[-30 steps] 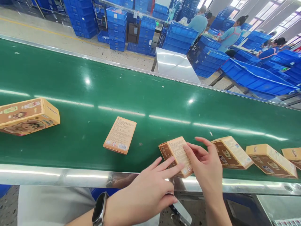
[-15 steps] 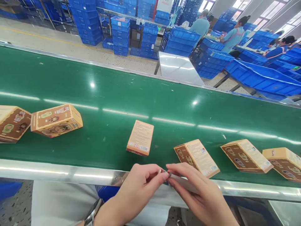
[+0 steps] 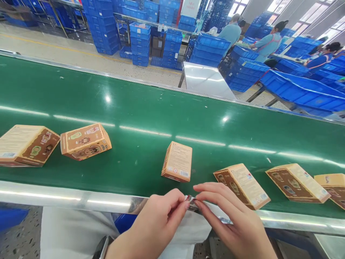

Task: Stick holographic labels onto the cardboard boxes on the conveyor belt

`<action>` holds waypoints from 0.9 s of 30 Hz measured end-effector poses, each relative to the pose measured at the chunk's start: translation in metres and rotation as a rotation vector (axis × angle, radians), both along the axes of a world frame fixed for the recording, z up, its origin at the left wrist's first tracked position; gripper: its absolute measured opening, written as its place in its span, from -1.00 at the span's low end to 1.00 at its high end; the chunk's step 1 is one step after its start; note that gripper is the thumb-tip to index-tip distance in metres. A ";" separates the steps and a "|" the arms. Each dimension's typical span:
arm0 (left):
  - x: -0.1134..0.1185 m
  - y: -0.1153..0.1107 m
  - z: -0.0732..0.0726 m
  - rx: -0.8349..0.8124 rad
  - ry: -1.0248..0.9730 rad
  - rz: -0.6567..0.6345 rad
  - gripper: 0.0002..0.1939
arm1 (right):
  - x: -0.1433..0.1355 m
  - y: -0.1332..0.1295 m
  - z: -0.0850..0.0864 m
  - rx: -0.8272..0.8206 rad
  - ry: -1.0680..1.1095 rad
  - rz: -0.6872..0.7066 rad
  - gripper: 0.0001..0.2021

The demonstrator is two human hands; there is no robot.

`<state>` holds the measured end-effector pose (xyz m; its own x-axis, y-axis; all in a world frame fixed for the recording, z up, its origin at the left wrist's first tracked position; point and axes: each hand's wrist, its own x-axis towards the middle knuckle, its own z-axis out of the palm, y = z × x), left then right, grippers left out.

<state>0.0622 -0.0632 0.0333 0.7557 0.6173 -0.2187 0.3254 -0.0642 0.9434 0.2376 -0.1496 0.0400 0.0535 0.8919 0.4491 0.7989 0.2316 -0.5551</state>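
My left hand [image 3: 161, 216] and my right hand [image 3: 233, 212] meet at the belt's near edge. Between their thumbs and forefingers they pinch a small shiny piece [image 3: 191, 199], silvery with dark red; its exact kind cannot be made out. Something glossy and bluish [image 3: 225, 220] shows beneath my right hand, mostly covered. Just beyond my fingers lies a small printed carton [image 3: 178, 160], back panel up. Another carton [image 3: 244, 185], brown and cream, lies tilted behind my right hand and is partly covered by it.
The green conveyor belt [image 3: 134, 97] has a metal near rail [image 3: 67, 196]. More cartons lie left [image 3: 85, 140] and right [image 3: 296, 181]. Across the belt stand a metal table [image 3: 206, 81] and stacked blue crates [image 3: 101, 27]. Several people work at the back right.
The cartons have shifted right along the belt. My hands stay close together in nearly the same place, and more of the small shiny piece shows between the fingers.
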 end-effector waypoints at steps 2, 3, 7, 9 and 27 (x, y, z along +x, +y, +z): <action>0.000 0.002 0.000 -0.004 0.006 0.012 -0.70 | 0.000 -0.002 0.003 -0.026 -0.011 0.025 -0.85; 0.000 0.003 0.000 -0.007 0.012 0.023 -0.71 | 0.001 -0.003 0.004 -0.055 0.002 0.046 -0.86; -0.004 0.009 -0.001 0.063 0.022 0.044 -0.71 | 0.015 0.004 -0.003 -0.147 0.307 -0.081 -0.92; -0.008 0.012 -0.002 0.179 -0.037 -0.002 -0.75 | 0.028 0.019 -0.016 -0.096 0.549 -0.284 -0.91; 0.000 0.015 -0.018 0.853 -0.073 -0.389 -0.76 | 0.021 0.045 -0.028 -0.302 1.001 -0.439 -0.57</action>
